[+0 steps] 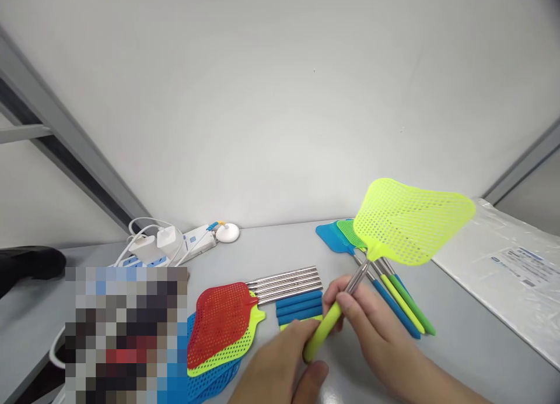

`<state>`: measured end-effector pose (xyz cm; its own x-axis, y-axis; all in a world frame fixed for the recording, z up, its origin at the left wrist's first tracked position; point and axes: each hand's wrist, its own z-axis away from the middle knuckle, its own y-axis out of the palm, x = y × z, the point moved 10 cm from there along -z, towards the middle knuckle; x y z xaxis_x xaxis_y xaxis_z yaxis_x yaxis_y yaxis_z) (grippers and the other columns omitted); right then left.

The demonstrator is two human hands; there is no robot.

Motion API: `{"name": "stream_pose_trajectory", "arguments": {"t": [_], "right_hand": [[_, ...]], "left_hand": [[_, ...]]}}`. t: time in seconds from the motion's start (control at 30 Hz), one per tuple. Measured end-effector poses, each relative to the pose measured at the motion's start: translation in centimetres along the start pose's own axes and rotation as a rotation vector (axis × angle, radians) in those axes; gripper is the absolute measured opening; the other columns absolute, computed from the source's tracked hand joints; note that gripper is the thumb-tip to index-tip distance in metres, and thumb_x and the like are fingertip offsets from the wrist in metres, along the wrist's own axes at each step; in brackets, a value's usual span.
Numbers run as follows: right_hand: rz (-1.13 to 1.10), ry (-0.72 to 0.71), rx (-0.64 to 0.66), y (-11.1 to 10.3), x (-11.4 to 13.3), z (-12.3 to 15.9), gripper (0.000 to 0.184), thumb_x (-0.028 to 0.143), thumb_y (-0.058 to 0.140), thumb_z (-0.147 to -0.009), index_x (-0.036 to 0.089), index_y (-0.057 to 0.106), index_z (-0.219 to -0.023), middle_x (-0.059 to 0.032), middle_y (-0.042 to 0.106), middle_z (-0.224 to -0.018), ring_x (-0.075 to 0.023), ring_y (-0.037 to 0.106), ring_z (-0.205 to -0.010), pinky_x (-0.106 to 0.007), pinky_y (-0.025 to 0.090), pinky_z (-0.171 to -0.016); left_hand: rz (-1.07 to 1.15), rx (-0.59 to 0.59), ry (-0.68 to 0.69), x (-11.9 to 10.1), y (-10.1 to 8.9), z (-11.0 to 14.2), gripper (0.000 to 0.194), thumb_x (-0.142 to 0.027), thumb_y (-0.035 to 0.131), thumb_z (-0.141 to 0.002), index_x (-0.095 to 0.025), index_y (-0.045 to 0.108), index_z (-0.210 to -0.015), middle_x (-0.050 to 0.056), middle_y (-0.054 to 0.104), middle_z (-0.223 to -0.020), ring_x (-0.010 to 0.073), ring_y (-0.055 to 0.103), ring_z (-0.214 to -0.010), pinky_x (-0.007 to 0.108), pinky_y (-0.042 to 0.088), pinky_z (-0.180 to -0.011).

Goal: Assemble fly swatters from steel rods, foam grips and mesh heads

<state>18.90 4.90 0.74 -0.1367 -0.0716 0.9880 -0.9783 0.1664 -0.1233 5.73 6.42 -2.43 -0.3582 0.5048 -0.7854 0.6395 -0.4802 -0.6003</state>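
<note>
A yellow-green fly swatter (406, 223) is held up over the table, its perforated head tilted to the upper right. My left hand (284, 357) is closed around the lower end of its yellow grip. Higher up, the fingers of my right hand (367, 316) pinch the swatter where the metal rod meets the grip. Left of my hands lie loose swatter heads, a red one (223, 316) on top of yellow and blue ones. Several metal rods (286, 284) lie side by side behind my left hand, next to blue grip sleeves (300, 305), partly hidden by that hand.
Several whole swatters (398, 299) with blue, yellow and green grips lie beyond my right hand. A plastic-wrapped white package (511, 276) rests at the right. A power strip (196, 241) with white plugs and cables stands by the back wall. A blurred-out patch (126, 334) covers the lower left.
</note>
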Motion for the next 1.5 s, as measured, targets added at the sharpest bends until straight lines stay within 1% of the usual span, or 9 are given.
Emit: {"name": "stream_pose_trajectory", "arguments": {"t": [0.1,0.27,0.37,0.5,0.63,0.8,0.97,1.2,1.5], "right_hand": [[0.225,0.002,-0.175,-3.7,-0.1,-0.9,0.030,0.050,0.038,-0.099,0.026,0.057,-0.099,-0.0021,0.058,-0.082,-0.0181,0.052,-0.072,-0.031,0.041,-0.068],[0.608,-0.093,-0.350,-8.7,2.0,-2.2,0.035,0.050,0.035,-0.099,0.025,0.050,-0.078,-0.0041,0.057,-0.081,-0.0213,0.052,-0.075,-0.033,0.038,-0.068],[0.836,0.048,-0.392,-11.4,1.7,-2.4,0.041,0.054,0.032,-0.098,0.025,0.043,-0.071,-0.0019,0.053,-0.066,-0.0207,0.050,-0.062,-0.032,0.033,-0.058],[1.065,0.315,-0.358,-14.0,-0.2,-1.9,0.032,0.050,0.030,-0.098,0.026,0.050,-0.094,-0.0019,0.058,-0.064,-0.0231,0.055,-0.058,-0.031,0.029,-0.053],[1.219,0.438,-0.245,-14.2,-1.9,-1.7,0.030,0.042,0.027,-0.099,0.023,0.050,-0.099,-0.0059,0.064,-0.074,-0.0260,0.062,-0.069,-0.031,0.031,-0.054],[1.341,0.435,-0.152,-12.7,-3.0,-2.1,0.024,0.036,0.027,-0.099,0.023,0.044,-0.088,-0.0052,0.062,-0.073,-0.0254,0.060,-0.065,-0.032,0.028,-0.052],[1.322,0.388,-0.165,-11.9,-3.5,-2.5,0.020,0.031,0.032,-0.097,0.023,0.042,-0.082,-0.0077,0.062,-0.086,-0.0233,0.060,-0.069,-0.030,0.027,-0.052],[1.263,0.378,-0.146,-11.8,-4.2,-3.0,0.016,0.031,0.040,-0.095,0.023,0.045,-0.082,-0.0060,0.064,-0.087,-0.0223,0.062,-0.073,-0.029,0.030,-0.054],[1.251,0.379,-0.150,-12.0,-4.0,-2.9,0.016,0.033,0.040,-0.095,0.024,0.050,-0.087,-0.0049,0.066,-0.087,-0.0236,0.062,-0.075,-0.030,0.031,-0.055]], "left_hand": [[-0.150,-0.137,0.078,-0.5,-1.9,-0.2,0.040,-0.041,0.051,-0.091,-0.030,0.055,-0.130,0.010,0.068,-0.114,0.0241,0.066,-0.094,0.034,0.055,-0.079],[-0.223,-0.065,0.227,-2.2,-1.0,-0.4,0.032,-0.027,0.053,-0.090,-0.032,0.058,-0.121,0.004,0.068,-0.106,0.0185,0.067,-0.088,0.027,0.055,-0.076],[-0.256,-0.065,0.316,-3.3,-1.2,-0.4,0.027,-0.022,0.053,-0.089,-0.030,0.060,-0.114,0.003,0.068,-0.102,0.0174,0.066,-0.086,0.025,0.054,-0.072],[-0.253,-0.073,0.371,-3.8,-2.5,-0.8,0.021,-0.018,0.048,-0.093,-0.027,0.060,-0.107,0.004,0.066,-0.091,0.0157,0.063,-0.078,0.023,0.051,-0.064],[-0.262,-0.071,0.406,-4.0,-3.3,-1.1,0.019,-0.015,0.048,-0.093,-0.024,0.059,-0.105,0.002,0.063,-0.084,0.0144,0.059,-0.074,0.023,0.049,-0.061],[-0.261,-0.085,0.420,-4.1,-3.5,-1.0,0.019,-0.015,0.049,-0.093,-0.025,0.058,-0.105,0.001,0.061,-0.083,0.0135,0.058,-0.073,0.022,0.048,-0.062],[-0.280,-0.095,0.426,-4.3,-3.4,-0.9,0.019,-0.014,0.049,-0.093,-0.025,0.058,-0.106,0.001,0.063,-0.084,0.0138,0.060,-0.075,0.023,0.049,-0.063],[-0.340,-0.149,0.408,-4.4,-3.9,-0.8,0.018,-0.018,0.049,-0.093,-0.026,0.060,-0.105,0.001,0.064,-0.085,0.0146,0.063,-0.076,0.023,0.051,-0.064],[-0.332,-0.079,0.426,-4.5,-3.4,-0.5,0.019,-0.014,0.053,-0.090,-0.025,0.061,-0.104,0.002,0.065,-0.084,0.0140,0.063,-0.069,0.021,0.052,-0.057]]}}
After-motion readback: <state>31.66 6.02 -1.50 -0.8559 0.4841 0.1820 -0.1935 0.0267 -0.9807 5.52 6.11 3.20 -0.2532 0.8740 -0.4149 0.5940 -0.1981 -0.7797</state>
